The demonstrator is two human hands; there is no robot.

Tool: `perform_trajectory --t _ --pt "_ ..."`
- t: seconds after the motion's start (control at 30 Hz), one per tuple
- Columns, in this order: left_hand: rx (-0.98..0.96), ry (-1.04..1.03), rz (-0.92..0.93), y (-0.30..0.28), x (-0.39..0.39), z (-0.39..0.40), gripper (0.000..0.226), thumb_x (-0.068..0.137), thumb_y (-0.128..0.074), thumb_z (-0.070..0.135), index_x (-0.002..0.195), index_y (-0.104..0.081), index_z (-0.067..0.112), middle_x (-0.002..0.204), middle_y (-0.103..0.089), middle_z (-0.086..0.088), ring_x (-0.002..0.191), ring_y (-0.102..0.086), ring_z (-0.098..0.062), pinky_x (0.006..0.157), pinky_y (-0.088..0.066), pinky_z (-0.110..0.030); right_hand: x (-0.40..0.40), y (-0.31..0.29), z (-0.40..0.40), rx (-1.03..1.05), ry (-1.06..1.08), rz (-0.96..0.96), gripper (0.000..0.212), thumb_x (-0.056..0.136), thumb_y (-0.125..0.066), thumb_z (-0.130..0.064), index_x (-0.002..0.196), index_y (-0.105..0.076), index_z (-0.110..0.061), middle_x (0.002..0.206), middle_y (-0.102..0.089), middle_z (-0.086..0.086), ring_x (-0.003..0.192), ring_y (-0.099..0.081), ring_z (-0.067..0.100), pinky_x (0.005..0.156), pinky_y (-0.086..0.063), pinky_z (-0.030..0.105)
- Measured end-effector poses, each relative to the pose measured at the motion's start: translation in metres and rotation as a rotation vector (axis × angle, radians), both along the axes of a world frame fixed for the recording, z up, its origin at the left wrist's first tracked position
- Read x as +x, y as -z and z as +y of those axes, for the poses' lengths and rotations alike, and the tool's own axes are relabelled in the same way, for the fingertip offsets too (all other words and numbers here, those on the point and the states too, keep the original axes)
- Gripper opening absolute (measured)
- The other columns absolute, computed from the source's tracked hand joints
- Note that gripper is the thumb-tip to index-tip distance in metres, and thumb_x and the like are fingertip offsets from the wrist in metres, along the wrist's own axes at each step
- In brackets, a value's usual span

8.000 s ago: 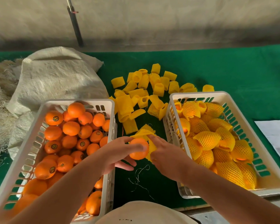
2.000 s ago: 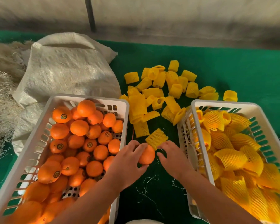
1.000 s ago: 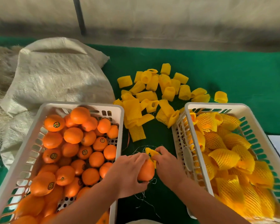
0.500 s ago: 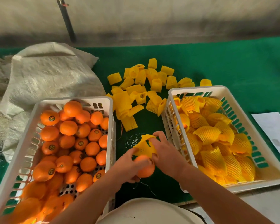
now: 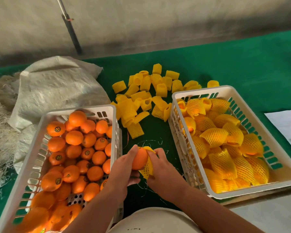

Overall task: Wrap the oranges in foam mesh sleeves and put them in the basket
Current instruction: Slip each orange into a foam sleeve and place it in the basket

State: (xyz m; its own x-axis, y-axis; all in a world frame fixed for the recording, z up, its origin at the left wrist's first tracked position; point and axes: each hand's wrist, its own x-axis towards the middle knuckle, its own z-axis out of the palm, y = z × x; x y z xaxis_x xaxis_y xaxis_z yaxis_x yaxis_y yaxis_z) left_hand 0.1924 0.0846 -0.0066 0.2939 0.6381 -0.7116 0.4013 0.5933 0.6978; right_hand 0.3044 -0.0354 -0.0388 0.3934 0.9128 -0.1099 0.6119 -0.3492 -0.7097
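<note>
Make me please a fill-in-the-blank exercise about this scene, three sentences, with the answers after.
1. The left hand holds an orange while the right hand pulls a yellow ____ over it.
2. The bare oranges lie in the basket on the ____ side.
3. The loose sleeves lie on a ____ cloth.

Missing words: sleeve; left; green

Fruit-packing station, makeshift, tent-like. Evidence: green felt-covered tabletop [image 5: 242, 61]; white plastic baskets flanking the hands [image 5: 141, 167], bare oranges [image 5: 74, 148] left, sleeved fruit [image 5: 225, 140] right. Beyond the hands: loose foam mesh sleeves [image 5: 146, 98], woven sack [image 5: 57, 88], canvas wall [image 5: 158, 19] with pole [image 5: 70, 29].
</note>
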Motion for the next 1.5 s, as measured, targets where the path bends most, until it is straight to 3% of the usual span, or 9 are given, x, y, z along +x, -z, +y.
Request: perform_trajectory --t 0.13,0.27,0.5,0.7,0.93,1.03,1.13,1.27,1.5 --pt "0.272 0.274 0.119 -0.007 0.001 -0.015 0.066 0.084 -0.064 0.068 0.136 -0.052 0.028 0.111 -0.065 -0.008 0.083 -0.072 -0.023 0.05 -0.056 -0.023 0.0 -0.006 0.0 0.089 0.071 0.029 0.077 0.09 -0.077 -0.028 0.146 -0.027 -0.041 0.139 -0.025 -0.017 0.096 -0.059 0.006 0.079 -0.051 0.009" --pt "0.185 0.406 0.049 -0.015 0.001 -0.019 0.072 0.089 -0.078 0.043 0.148 -0.039 0.032 0.122 -0.056 -0.002 0.096 -0.069 -0.024 0.056 -0.059 -0.025 0.0 -0.016 -0.007 0.088 0.073 -0.024 0.078 0.089 -0.08 -0.033 0.146 -0.026 -0.038 0.146 -0.022 -0.012 0.096 -0.057 0.008 0.084 -0.052 0.009" --pt "0.58 0.436 0.125 -0.019 -0.009 -0.027 0.06 0.078 -0.076 0.061 0.129 -0.049 0.047 0.111 -0.058 0.022 0.094 -0.064 -0.011 0.073 -0.064 -0.032 -0.01 -0.058 -0.019 0.083 -0.024 -0.123 0.061 0.099 -0.066 -0.036 0.148 -0.03 -0.033 0.158 -0.014 -0.005 0.1 -0.066 0.016 0.089 -0.056 0.019" --pt "0.777 0.273 0.014 -0.011 -0.014 -0.024 0.029 0.077 -0.079 0.044 0.1 -0.064 0.034 0.127 -0.05 0.01 0.12 -0.052 -0.016 0.093 -0.055 -0.036 -0.021 -0.08 -0.021 0.084 -0.183 -0.15 0.055 0.104 -0.053 -0.024 0.155 -0.032 -0.027 0.152 -0.019 -0.005 0.081 -0.059 0.009 0.073 -0.047 0.009" --pt "0.746 0.208 -0.19 -0.016 -0.025 -0.017 0.037 0.084 -0.08 0.032 0.117 -0.064 0.039 0.107 -0.074 0.009 0.099 -0.073 -0.013 0.073 -0.065 -0.033 -0.018 -0.09 -0.021 0.327 -0.053 -0.017 0.049 0.094 -0.064 -0.059 0.138 -0.049 -0.043 0.133 -0.038 -0.023 0.101 -0.059 0.003 0.072 -0.052 0.011" --pt "0.828 0.221 -0.117 -0.024 -0.024 -0.017 0.051 0.076 -0.074 0.06 0.12 -0.06 0.039 0.108 -0.071 0.015 0.101 -0.07 -0.005 0.069 -0.062 -0.021 -0.009 -0.092 -0.013 0.347 0.22 0.085 0.086 0.076 -0.069 -0.08 0.146 -0.034 -0.045 0.139 -0.035 -0.027 0.128 -0.045 0.002 0.089 -0.047 0.012" --pt "0.867 0.269 -0.085 -0.024 -0.022 -0.017 0.042 0.077 -0.077 0.046 0.114 -0.058 0.039 0.105 -0.066 0.017 0.098 -0.068 -0.004 0.065 -0.061 -0.021 -0.004 -0.093 0.0 0.171 0.176 0.181 0.116 0.06 -0.065 -0.095 0.153 -0.005 -0.06 0.134 -0.016 -0.053 0.13 -0.028 -0.02 0.098 -0.037 0.017" --pt "1.008 0.354 0.14 -0.02 -0.019 -0.014 0.051 0.075 -0.087 0.023 0.114 -0.054 0.023 0.11 -0.056 0.008 0.098 -0.06 -0.015 0.066 -0.052 -0.019 -0.009 -0.089 0.011 0.149 0.264 0.107 0.117 0.06 -0.066 -0.094 0.152 -0.006 -0.055 0.13 -0.026 -0.033 0.122 -0.034 -0.013 0.087 -0.032 0.008" --pt "1.09 0.411 0.202 -0.024 -0.017 -0.016 0.071 0.077 -0.085 0.036 0.132 -0.042 0.023 0.134 -0.042 0.007 0.112 -0.038 0.002 0.074 -0.033 -0.006 -0.015 -0.078 0.019 0.111 0.293 0.247 0.116 0.058 -0.067 -0.091 0.15 -0.004 -0.059 0.137 -0.037 -0.026 0.123 -0.045 0.0 0.086 -0.043 0.009"
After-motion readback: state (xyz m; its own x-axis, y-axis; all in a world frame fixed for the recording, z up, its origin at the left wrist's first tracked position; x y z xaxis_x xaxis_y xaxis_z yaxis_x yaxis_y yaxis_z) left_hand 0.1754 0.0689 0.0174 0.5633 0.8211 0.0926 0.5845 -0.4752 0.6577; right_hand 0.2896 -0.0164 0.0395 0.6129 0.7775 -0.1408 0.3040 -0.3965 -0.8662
